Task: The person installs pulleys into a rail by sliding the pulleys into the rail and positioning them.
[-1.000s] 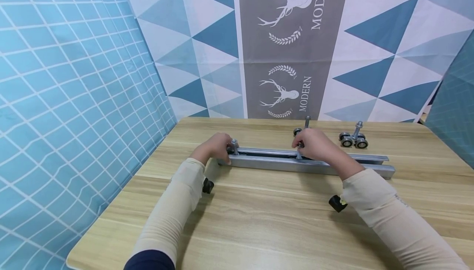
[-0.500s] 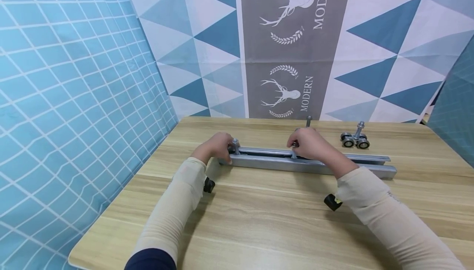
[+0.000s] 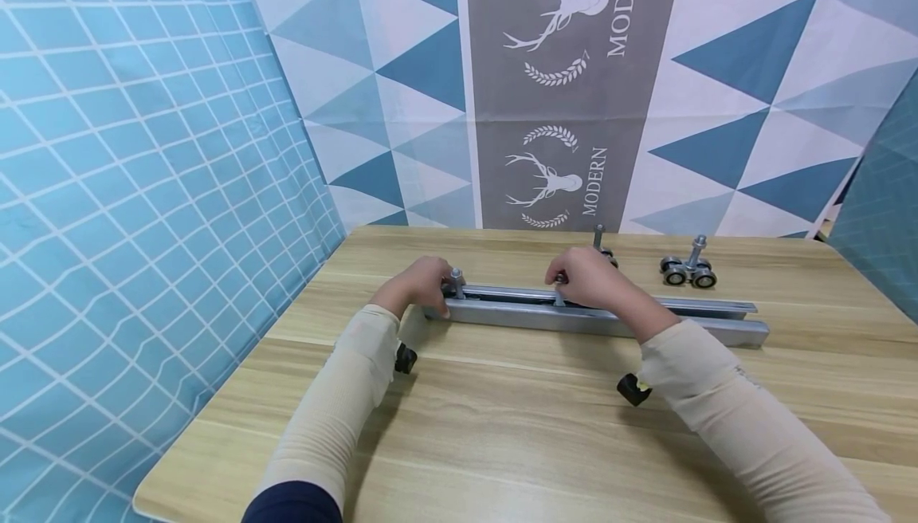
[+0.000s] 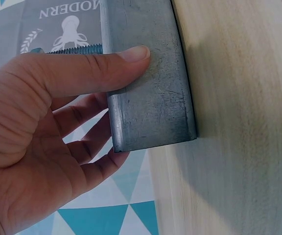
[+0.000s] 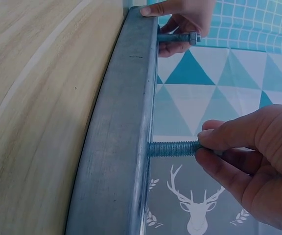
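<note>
Since the earlier head frames, the right hand (image 3: 588,277) has slid leftward along the steel channel rail (image 3: 595,322), taking its threaded bolt (image 5: 173,149) nearer the left end. From my feed, I see that hand's thumb and fingers pinched together on the bolt's upper end. At the rail's left end, the left hand (image 3: 423,280) is clamped on the metal, thumb on the near face and fingers behind, just beside a second upright bolt (image 3: 457,284). I can't make out what either bolt stands on inside the rail. The rail lies crosswise on the wood-grain table (image 3: 459,427). Behind it I see a four-wheeled roller trolley (image 3: 687,272), stem upright, and another trolley (image 3: 598,237) partly hidden by the right hand.
</note>
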Available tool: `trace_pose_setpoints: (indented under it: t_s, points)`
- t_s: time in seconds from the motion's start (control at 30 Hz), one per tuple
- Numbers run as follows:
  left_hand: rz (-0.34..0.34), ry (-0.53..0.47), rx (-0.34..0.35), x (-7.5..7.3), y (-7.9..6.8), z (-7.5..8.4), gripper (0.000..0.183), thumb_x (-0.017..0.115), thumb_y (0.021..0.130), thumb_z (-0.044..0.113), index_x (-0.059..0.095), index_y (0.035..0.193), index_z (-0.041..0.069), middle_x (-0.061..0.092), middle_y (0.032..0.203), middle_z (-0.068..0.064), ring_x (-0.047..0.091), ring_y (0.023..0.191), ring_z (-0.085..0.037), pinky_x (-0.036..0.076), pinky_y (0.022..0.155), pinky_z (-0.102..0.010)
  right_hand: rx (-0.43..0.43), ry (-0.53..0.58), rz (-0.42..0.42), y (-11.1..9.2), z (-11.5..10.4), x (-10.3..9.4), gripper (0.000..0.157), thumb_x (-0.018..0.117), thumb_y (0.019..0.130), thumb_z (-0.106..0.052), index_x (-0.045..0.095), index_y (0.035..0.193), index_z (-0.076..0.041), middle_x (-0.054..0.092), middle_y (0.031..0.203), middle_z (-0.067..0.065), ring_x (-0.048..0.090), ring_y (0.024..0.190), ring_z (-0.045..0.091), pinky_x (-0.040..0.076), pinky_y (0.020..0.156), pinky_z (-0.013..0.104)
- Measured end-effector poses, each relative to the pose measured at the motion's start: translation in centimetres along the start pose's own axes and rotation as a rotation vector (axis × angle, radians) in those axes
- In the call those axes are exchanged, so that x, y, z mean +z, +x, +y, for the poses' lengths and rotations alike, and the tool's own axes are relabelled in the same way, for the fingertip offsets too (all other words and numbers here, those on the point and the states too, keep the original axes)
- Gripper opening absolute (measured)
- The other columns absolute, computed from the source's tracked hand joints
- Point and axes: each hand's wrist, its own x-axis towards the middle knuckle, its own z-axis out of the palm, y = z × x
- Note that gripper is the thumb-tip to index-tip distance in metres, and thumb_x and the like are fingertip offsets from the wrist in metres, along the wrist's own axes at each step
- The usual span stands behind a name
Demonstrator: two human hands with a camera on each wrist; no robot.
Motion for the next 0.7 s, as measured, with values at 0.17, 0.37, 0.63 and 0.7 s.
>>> trace_pose_setpoints:
  t_s: [0.17, 0.37, 0.63, 0.7]
  points:
    - [-0.004, -0.006, -0.01, -0.1, 0.0, 0.1, 0.046, 0.091, 0.062, 0.012, 0.073, 0.103, 0.007, 0.065, 0.092, -0.002, 0.055, 0.081, -0.017, 0.049, 0.076, -0.035, 0.005, 0.004, -0.006, 0.3, -0.2, 0.2, 0.019, 0.065, 0.078, 0.009, 0.077, 0.085, -0.005, 0.072, 0.084, 0.005, 0.066, 0.079, 0.02, 0.054, 0.072, 0.039]
    - [-0.005, -0.012, -0.008, 0.0, 0.0, 0.1, 0.045, 0.092, 0.061, 0.012, 0.073, 0.102, 0.006, 0.065, 0.09, -0.002, 0.054, 0.079, -0.018, 0.049, 0.076, -0.034, -0.01, 0.008, -0.001, 0.7, -0.6, 0.5, 0.018, 0.066, 0.077, 0.009, 0.077, 0.085, -0.004, 0.073, 0.085, 0.006, 0.066, 0.078, 0.019, 0.054, 0.072, 0.039]
    - [-0.005, -0.014, -0.002, 0.0, 0.1, 0.0, 0.045, 0.092, 0.06, 0.011, 0.073, 0.101, 0.007, 0.065, 0.09, -0.001, 0.054, 0.079, -0.017, 0.048, 0.075, -0.034, -0.014, 0.006, -0.006, 1.1, -1.2, 0.7, 0.018, 0.066, 0.079, 0.008, 0.077, 0.086, -0.004, 0.072, 0.085, 0.005, 0.065, 0.078, 0.018, 0.053, 0.073, 0.038]
    - [-0.005, -0.017, -0.003, 0.0, 0.1, 0.0, 0.044, 0.092, 0.06, 0.011, 0.073, 0.1, 0.007, 0.065, 0.089, -0.001, 0.054, 0.079, -0.017, 0.048, 0.075, -0.034, -0.014, 0.005, -0.005, 1.2, -1.3, 0.7, 0.018, 0.066, 0.079, 0.008, 0.077, 0.087, -0.005, 0.073, 0.086, 0.005, 0.065, 0.079, 0.019, 0.053, 0.073, 0.038]
